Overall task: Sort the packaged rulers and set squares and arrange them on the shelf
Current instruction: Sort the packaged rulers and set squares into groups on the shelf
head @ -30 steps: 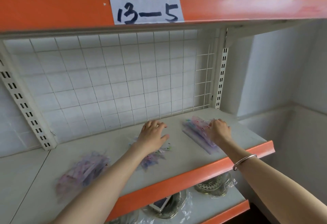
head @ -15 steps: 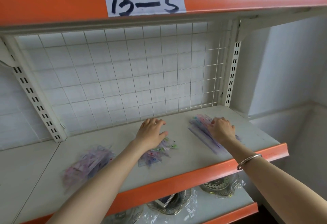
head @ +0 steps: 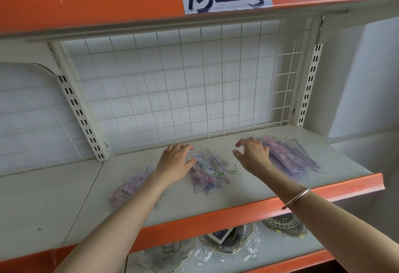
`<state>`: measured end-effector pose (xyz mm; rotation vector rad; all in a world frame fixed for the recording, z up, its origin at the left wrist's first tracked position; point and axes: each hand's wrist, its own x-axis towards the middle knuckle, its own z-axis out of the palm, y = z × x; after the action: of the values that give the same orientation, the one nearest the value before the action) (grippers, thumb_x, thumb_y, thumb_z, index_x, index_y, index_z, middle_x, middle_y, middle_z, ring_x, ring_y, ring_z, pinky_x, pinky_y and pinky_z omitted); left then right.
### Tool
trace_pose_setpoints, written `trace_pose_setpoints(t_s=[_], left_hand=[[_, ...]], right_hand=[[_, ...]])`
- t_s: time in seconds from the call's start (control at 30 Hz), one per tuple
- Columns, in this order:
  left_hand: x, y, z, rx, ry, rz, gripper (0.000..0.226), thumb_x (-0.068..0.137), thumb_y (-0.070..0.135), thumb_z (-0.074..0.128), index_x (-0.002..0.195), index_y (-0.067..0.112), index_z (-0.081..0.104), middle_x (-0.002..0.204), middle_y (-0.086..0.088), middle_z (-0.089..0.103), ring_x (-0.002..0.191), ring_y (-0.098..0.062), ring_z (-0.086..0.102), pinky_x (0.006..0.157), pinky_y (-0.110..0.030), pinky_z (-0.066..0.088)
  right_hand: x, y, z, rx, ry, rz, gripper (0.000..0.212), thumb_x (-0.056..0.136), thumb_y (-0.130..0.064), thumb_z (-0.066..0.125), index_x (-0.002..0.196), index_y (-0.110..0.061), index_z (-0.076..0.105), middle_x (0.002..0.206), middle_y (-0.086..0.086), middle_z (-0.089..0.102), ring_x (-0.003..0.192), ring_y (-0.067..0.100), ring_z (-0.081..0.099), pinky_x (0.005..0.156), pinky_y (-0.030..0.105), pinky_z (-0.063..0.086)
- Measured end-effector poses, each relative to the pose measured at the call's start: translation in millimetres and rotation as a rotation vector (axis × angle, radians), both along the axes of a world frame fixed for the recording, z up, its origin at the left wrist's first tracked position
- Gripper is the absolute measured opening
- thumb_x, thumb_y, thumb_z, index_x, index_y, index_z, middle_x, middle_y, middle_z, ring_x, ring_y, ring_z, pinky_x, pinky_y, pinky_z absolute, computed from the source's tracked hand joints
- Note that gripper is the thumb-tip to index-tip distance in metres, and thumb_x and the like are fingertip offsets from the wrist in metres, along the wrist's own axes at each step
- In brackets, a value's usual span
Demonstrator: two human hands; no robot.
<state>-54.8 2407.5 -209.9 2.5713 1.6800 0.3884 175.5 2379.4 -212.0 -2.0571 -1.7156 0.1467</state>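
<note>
Left hand (head: 176,162) relaxed touching middle ruler pile (head: 209,172), right hand (head: 253,157) released beside right pile (head: 291,157)

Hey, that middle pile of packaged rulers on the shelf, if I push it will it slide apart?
Probably yes: the middle pile lies loose, glossy clear packets fanned at different angles, so they likely slip over each other. Each looks thin and flat, so probably light and slightly bendy. The smooth shelf should offer little grip.
</note>
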Motion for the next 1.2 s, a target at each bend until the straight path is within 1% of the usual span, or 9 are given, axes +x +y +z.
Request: trace_pose_setpoints(t_s=[0.2,0.3,0.4,0.57,0.7,0.8,1.03,1.13,1.2], left_hand=[[-75,-7,-6,-0.070,-0.008,0.075,0.048,0.094,0.043,0.051,0.137,0.023,0.043,0.140,-0.003,0.043,0.128,-0.025,0.034,0.105,-0.029,0.024],[-100,-17,-4,-0.184,-0.028,0.074,0.083,0.070,0.076,0.039,0.139,0.030,0.040,0.142,0.000,0.040,0.131,-0.023,0.030,0.106,-0.031,0.024],[-115,-23,-6,-0.221,0.019,0.101,0.107,0.046,0.090,0.031,0.140,0.040,0.034,0.148,0.005,0.034,0.137,-0.021,0.024,0.112,-0.037,0.019],[-125,-33,-21,-0.393,-0.026,0.136,0.098,0.062,0.076,0.066,0.143,0.051,0.017,0.158,0.004,0.007,0.145,-0.023,-0.001,0.113,-0.053,0.020],[-124,-32,-26,-0.389,-0.131,0.150,0.095,0.068,0.066,0.071,0.145,0.047,0.018,0.159,0.001,0.002,0.145,-0.025,-0.007,0.116,-0.048,0.014],[-127,-33,-35,-0.361,-0.174,0.165,0.095,0.069,0.064,0.070,0.145,0.049,0.016,0.158,0.001,-0.002,0.144,-0.031,-0.003,0.117,-0.046,0.009],[-131,-39,-50,-0.162,-0.193,0.168,0.101,0.057,0.076,0.061,0.145,0.048,0.020,0.156,0.001,0.009,0.136,-0.031,0.028,0.111,-0.040,0.024],[-134,-41,-51,-0.175,-0.245,0.168,0.116,0.040,0.087,0.051,0.144,0.048,0.020,0.157,0.002,0.011,0.137,-0.029,0.028,0.112,-0.041,0.023],[-137,-38,-47,-0.241,-0.320,0.148,0.115,0.040,0.084,0.063,0.142,0.051,0.020,0.157,0.002,0.008,0.140,-0.029,0.025,0.113,-0.043,0.022]], right_hand=[[-75,-2,7,0.023,-0.013,0.199,0.035,0.095,-0.037,0.048,0.125,-0.020,0.054,0.134,0.005,0.047,0.126,0.024,0.038,0.100,0.037,0.025],[-113,1,7,0.012,0.001,0.279,0.036,0.094,-0.037,0.049,0.125,-0.020,0.054,0.133,0.005,0.048,0.125,0.024,0.038,0.101,0.035,0.026],[-145,1,3,-0.019,0.072,0.379,0.037,0.093,-0.036,0.054,0.124,-0.016,0.055,0.129,0.008,0.050,0.122,0.025,0.042,0.101,0.033,0.031],[-187,-5,-5,-0.131,0.172,0.406,0.043,0.095,-0.033,0.051,0.132,-0.013,0.050,0.133,0.011,0.048,0.126,0.025,0.043,0.102,0.030,0.032],[-212,-10,-11,-0.189,0.145,0.375,0.038,0.098,-0.025,0.043,0.133,-0.013,0.049,0.136,0.012,0.047,0.122,0.032,0.045,0.101,0.036,0.036],[-223,-11,-17,-0.165,0.258,0.310,0.042,0.095,-0.024,0.047,0.136,-0.014,0.044,0.132,0.014,0.052,0.123,0.032,0.046,0.102,0.035,0.033],[-234,-10,-20,-0.164,0.430,0.236,0.046,0.087,-0.019,0.055,0.133,-0.018,0.047,0.120,0.015,0.061,0.117,0.029,0.052,0.101,0.035,0.038],[-235,-9,-14,-0.177,0.517,0.228,0.046,0.082,-0.015,0.061,0.126,-0.020,0.052,0.108,0.009,0.063,0.104,0.024,0.058,0.088,0.031,0.047],[-237,-6,-9,-0.210,0.573,0.219,0.044,0.078,-0.012,0.067,0.120,-0.019,0.055,0.091,0.000,0.059,0.092,0.020,0.056,0.070,0.025,0.046]])
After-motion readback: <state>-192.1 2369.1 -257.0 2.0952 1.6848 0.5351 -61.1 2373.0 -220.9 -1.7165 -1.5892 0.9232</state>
